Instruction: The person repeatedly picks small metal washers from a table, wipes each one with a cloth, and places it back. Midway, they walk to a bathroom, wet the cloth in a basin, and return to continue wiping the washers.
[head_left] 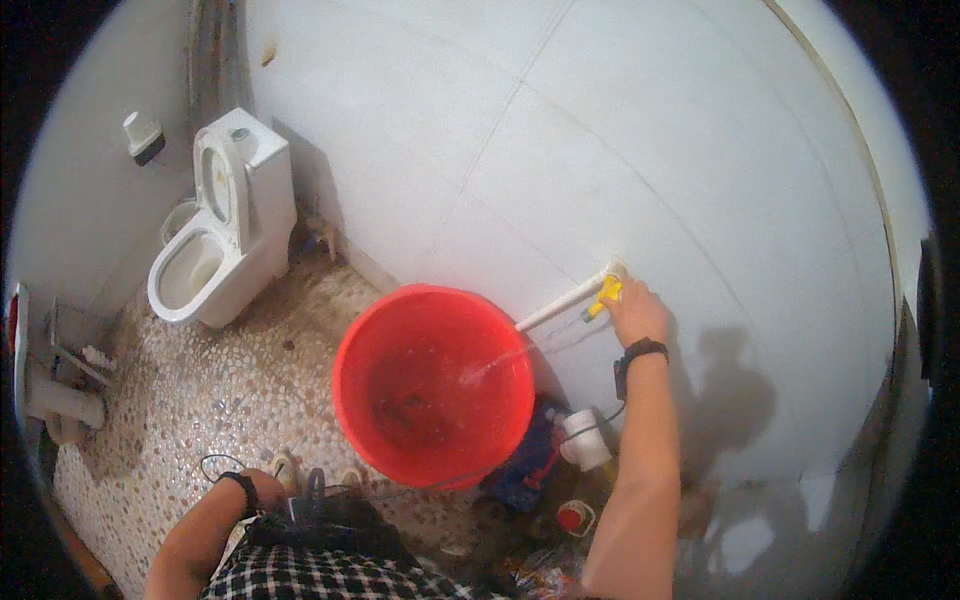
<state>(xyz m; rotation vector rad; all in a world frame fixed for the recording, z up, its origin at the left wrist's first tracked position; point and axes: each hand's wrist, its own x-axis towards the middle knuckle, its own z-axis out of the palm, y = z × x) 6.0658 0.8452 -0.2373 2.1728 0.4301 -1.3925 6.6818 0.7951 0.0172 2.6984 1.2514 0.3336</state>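
- We see the right hand [640, 314], its grip clamped on the yellow tap [607, 291] by the white pipe [565, 303]
- Water [500, 362] runs into the red tub [362, 352] on the pebbled floor [250, 385]; we judge filling is in hand
- Left hand [270, 490] low; we can't tell its grip
- Next move, we think, calls for adjusting the tap
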